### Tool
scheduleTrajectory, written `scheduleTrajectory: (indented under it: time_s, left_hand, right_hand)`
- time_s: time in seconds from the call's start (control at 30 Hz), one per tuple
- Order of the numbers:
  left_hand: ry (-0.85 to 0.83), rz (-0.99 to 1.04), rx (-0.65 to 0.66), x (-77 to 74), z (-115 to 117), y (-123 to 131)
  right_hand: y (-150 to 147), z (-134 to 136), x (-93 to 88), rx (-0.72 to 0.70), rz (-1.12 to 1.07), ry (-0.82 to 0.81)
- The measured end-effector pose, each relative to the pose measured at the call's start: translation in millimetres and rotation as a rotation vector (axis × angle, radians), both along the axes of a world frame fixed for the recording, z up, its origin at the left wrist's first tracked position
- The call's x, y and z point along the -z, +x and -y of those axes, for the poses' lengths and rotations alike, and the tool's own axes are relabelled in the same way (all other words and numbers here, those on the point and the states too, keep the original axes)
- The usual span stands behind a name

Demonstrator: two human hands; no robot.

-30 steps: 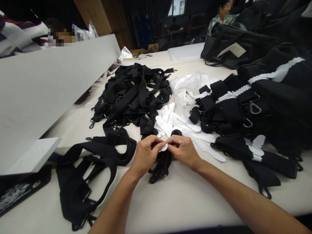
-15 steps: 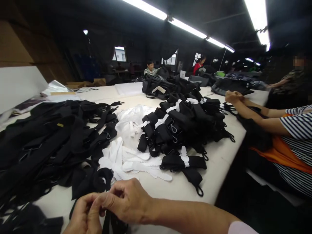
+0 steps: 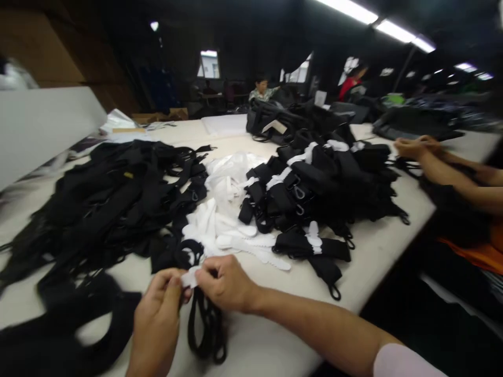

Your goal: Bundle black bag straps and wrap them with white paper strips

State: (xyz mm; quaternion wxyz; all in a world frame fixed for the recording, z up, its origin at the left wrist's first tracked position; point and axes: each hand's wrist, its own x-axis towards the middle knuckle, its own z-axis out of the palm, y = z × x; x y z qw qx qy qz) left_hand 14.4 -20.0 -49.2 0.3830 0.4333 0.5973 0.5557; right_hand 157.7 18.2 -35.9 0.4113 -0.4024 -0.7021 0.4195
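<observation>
Head view: hands [image 3: 157, 309] [image 3: 230, 285] parted; white band [image 3: 190, 277] exposed (between fingers [image 3: 207, 281]).

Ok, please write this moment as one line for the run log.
left hand: pinches white strip | right hand: pinches same strip | at hands: black strap bundle | beyond hands: loose white strips

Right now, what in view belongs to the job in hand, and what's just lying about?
Likely in the job:
white strip, in left hand and right hand
black strap bundle beneath
loose white strips
black strap pile
white-banded bundles

Seemingly lying about:
black bag
white panel
cardboard box
</observation>
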Motion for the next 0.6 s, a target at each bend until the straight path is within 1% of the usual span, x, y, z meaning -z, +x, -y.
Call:
scheduleTrajectory:
  time_s: [0.07, 0.13, 0.2, 0.3, 0.37, 0.43, 0.5, 0.53, 0.6]
  left_hand:
    - [0.045, 0.211, 0.014, -10.5, 1, 4]
    - [0.085, 0.406, 0.052, -17.8, -2, 4]
    - [0.120, 0.507, 0.114, -22.9, -3, 1]
    - [0.150, 0.565, 0.199, -28.4, -1, -2]
    - [0.144, 0.644, 0.220, -30.4, 0, -1]
    - [0.119, 0.743, 0.203, -31.0, 1, 2]
    - [0.093, 0.784, 0.168, -30.6, 2, 3]
    - [0.075, 0.770, 0.151, -30.0, 3, 3]
    - [0.038, 0.676, 0.089, -27.7, 3, 1]
  right_hand:
    - [-2, -1, 1.6, 0.002, -0.009, 0.034]
    - [-4, -3, 3.6, -0.003, 0.002, 0.071]
    - [-4, -5, 4.7, -0.012, 0.011, 0.100]
    - [-1, -6, 3.0, -0.050, -0.029, 0.076]
    - [1, -6, 1.4, -0.079, -0.083, 0.028]
    - [2, -5, 0.6, -0.099, -0.140, -0.013]
    - [3, -4, 0.3, -0.100, -0.174, -0.041]
    - [4, -3, -0.1, -0.088, -0.171, -0.047]
    - [7, -1, -2.1, -0.025, -0.132, -0.050]
